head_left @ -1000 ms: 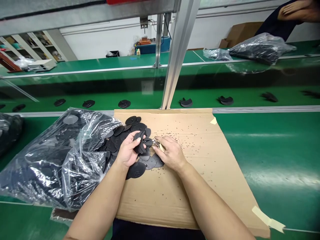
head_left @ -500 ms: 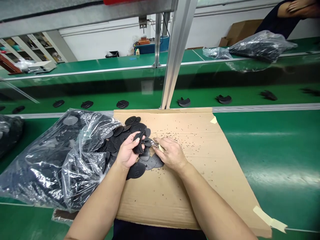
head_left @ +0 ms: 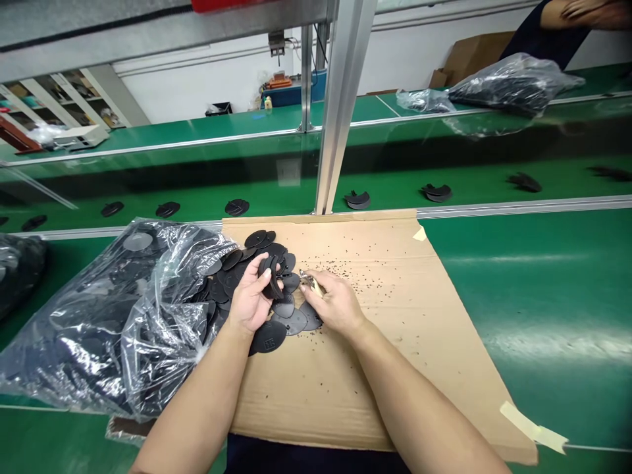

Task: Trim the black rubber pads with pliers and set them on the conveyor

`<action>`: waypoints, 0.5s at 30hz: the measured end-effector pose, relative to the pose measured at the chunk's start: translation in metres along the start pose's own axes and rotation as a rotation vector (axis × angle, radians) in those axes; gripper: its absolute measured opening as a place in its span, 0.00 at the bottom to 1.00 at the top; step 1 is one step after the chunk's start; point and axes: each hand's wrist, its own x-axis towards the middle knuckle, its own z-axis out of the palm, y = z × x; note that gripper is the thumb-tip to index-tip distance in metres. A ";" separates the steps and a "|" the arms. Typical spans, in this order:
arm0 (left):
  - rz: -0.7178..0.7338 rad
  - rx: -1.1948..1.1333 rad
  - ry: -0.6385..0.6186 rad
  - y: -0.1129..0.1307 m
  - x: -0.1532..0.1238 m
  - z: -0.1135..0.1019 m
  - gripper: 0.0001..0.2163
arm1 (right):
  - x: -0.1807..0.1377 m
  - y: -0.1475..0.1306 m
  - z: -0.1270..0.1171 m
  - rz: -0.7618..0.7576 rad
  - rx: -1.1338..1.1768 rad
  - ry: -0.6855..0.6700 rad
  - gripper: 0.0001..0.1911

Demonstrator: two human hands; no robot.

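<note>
Several black plastic discs [head_left: 270, 276] stand on edge, fanned together between the thumb and fingers of my left hand [head_left: 248, 301]. My right hand [head_left: 340, 304] is wrapped round cutting pliers [head_left: 311, 282] with pale handles. Their metal jaws point left, a short gap from the held discs. Beneath and beside my left hand lies a heap of loose black oval discs [head_left: 269, 337], some with small raised posts. Tiny black bits [head_left: 363, 270] are scattered over the cardboard sheet [head_left: 316, 408], mostly beyond my right hand.
A clear plastic bag [head_left: 99, 329] full of black discs lies left of the cardboard. Behind, a green conveyor belt [head_left: 291, 197] carries small groups of black discs. An upright metal post [head_left: 340, 99] rises at the cardboard's far edge. Across the line is another person's arm [head_left: 567, 16].
The plier jaws have drawn back from the held discs, leaving a gap. My left hand has tilted its discs more upright. The whole view has shifted slightly.
</note>
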 end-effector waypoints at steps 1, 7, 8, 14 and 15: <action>0.029 0.002 0.011 0.000 0.001 0.000 0.25 | 0.000 0.001 0.001 0.019 0.040 0.034 0.12; 0.099 0.037 0.035 -0.001 0.002 -0.001 0.26 | 0.001 0.006 0.002 0.132 0.158 0.141 0.16; 0.095 0.052 0.030 -0.001 0.001 -0.001 0.27 | 0.001 0.006 0.002 0.132 0.153 0.145 0.16; 0.052 0.101 -0.005 0.000 0.000 -0.002 0.28 | 0.001 0.006 0.002 0.073 0.050 0.133 0.15; 0.042 0.092 -0.003 0.000 0.001 -0.002 0.26 | 0.001 0.006 0.002 0.070 0.041 0.127 0.15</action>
